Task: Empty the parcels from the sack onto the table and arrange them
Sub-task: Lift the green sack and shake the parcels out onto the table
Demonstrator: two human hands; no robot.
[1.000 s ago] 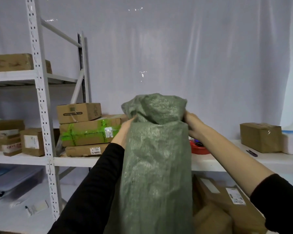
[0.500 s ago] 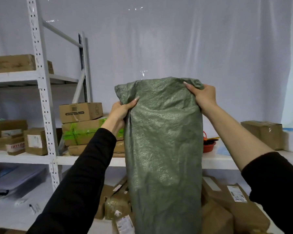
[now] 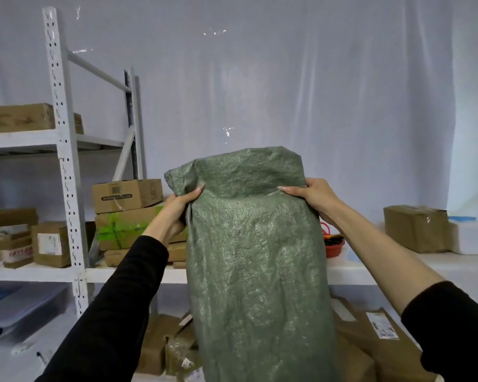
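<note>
Sack lower, parcels beneath it.

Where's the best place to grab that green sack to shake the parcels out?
Probably by its upturned closed end, one of the hands on each side, as the left hand and right hand do now. The green sack hangs limp, mouth downward over the parcels.

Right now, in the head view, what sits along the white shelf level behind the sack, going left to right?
Small labelled cardboard boxes → white perforated rack post → stack of brown boxes with green tape → left hand → green woven sack → right hand → red bowl → brown taped box.
</note>
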